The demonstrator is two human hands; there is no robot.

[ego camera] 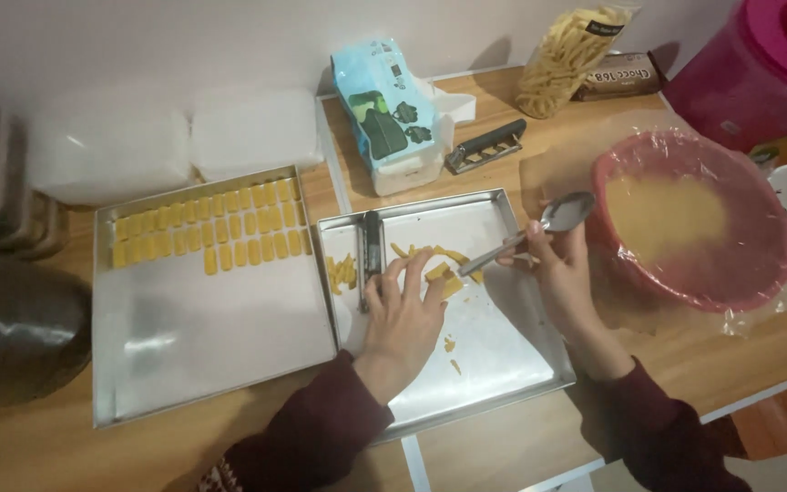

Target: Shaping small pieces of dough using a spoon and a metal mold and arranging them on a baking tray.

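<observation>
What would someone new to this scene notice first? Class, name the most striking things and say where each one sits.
The red bowl at the right, covered in clear film over pale yellow dough, catches the eye first. On the left tray, neat rows of yellow dough pieces fill the far end. In the middle tray, the left hand presses on loose dough strips while the right hand holds a spoon.

Two trays [503,364] side by side on table [47,437], bowl [758,273] right, tissue pack [384,109] behind
</observation>
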